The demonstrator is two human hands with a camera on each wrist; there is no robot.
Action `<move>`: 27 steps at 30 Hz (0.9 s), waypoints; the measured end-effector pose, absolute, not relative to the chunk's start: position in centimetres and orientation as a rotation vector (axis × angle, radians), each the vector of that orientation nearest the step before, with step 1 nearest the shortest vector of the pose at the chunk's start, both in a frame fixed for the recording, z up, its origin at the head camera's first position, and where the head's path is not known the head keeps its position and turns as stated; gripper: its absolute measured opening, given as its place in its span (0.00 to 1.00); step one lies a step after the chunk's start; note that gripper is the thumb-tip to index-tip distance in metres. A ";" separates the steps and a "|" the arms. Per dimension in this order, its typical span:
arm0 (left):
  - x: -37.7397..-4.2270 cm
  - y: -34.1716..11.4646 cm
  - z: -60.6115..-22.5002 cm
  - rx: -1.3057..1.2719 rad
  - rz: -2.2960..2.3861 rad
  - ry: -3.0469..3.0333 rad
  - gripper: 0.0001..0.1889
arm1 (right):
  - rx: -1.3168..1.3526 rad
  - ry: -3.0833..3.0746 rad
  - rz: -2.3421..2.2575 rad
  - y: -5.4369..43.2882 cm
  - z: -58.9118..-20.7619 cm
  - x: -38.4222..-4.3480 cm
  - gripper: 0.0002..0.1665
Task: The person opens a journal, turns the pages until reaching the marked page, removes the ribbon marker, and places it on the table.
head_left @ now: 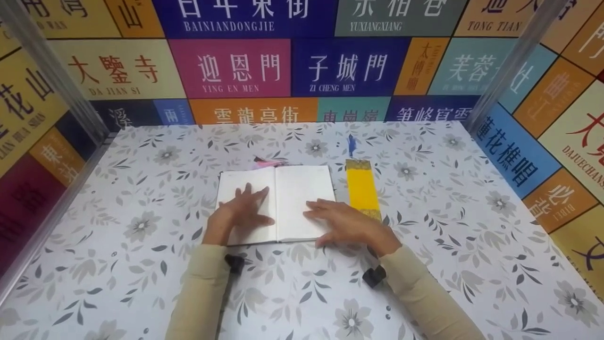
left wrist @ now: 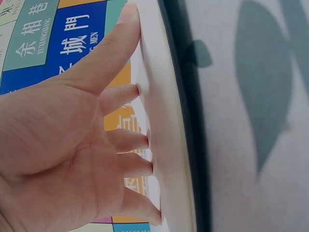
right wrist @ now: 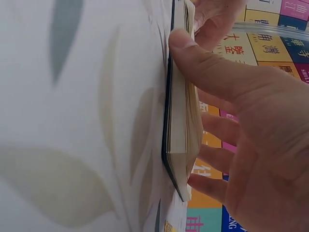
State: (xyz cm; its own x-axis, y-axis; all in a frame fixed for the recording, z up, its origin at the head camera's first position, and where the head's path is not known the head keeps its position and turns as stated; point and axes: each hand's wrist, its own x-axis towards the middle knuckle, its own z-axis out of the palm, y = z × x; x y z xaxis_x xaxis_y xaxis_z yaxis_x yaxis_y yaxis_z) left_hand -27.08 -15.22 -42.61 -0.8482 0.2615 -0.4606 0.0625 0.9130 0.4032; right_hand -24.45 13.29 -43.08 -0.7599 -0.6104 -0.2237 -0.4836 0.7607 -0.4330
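An open notebook (head_left: 302, 186) with blank-looking white pages and a dark cover lies flat on the table. My left hand (head_left: 240, 212) rests on its left page, fingers spread. In the left wrist view, the fingertips (left wrist: 147, 140) touch the page. The right hand (head_left: 351, 224) lies over the right page's outer edge, fingers extended. Seen from the right wrist, its thumb (right wrist: 186, 46) touches the page edges of the notebook (right wrist: 178, 116), and the fingertips meet the page. Right of the notebook is a yellow bookmark-like strip (head_left: 362, 189) with gold patterned ends and a blue tassel (head_left: 352, 145).
A pink and dark item (head_left: 265, 163), partly hidden, pokes out behind the notebook. The table (head_left: 141, 274) has a grey floral cover. Colourful panels with Chinese lettering (head_left: 231, 68) stand at the back and sides, with clear posts (head_left: 509, 56) at the corners.
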 end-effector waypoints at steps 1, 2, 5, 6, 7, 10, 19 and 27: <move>-27.1 -15.2 -42.6 0.232 0.517 2.551 0.49 | -0.832 2.597 -0.504 13.3 -43.0 -24.5 0.46; -27.0 -15.2 -42.6 0.233 0.516 2.552 0.49 | -0.825 2.588 -0.509 13.3 -43.0 -24.5 0.46; -27.0 -15.3 -42.6 0.236 0.525 2.552 0.49 | -0.821 2.556 -0.538 13.5 -42.8 -24.6 0.44; -26.9 -15.3 -42.6 0.235 0.525 2.552 0.49 | -0.825 2.545 -0.554 13.6 -42.7 -24.7 0.42; -26.9 -15.3 -42.6 0.235 0.525 2.553 0.49 | -0.829 2.533 -0.572 13.7 -42.7 -24.7 0.41; -26.9 -15.3 -42.7 0.241 0.516 2.555 0.49 | -0.850 2.507 -0.612 13.9 -42.5 -24.9 0.36; -26.9 -15.3 -42.6 0.240 0.514 2.562 0.50 | -0.868 2.493 -0.656 14.4 -42.5 -25.0 0.28; -26.9 -15.0 -42.6 0.241 0.497 2.577 0.48 | -0.787 2.632 -0.678 14.7 -42.9 -25.4 0.36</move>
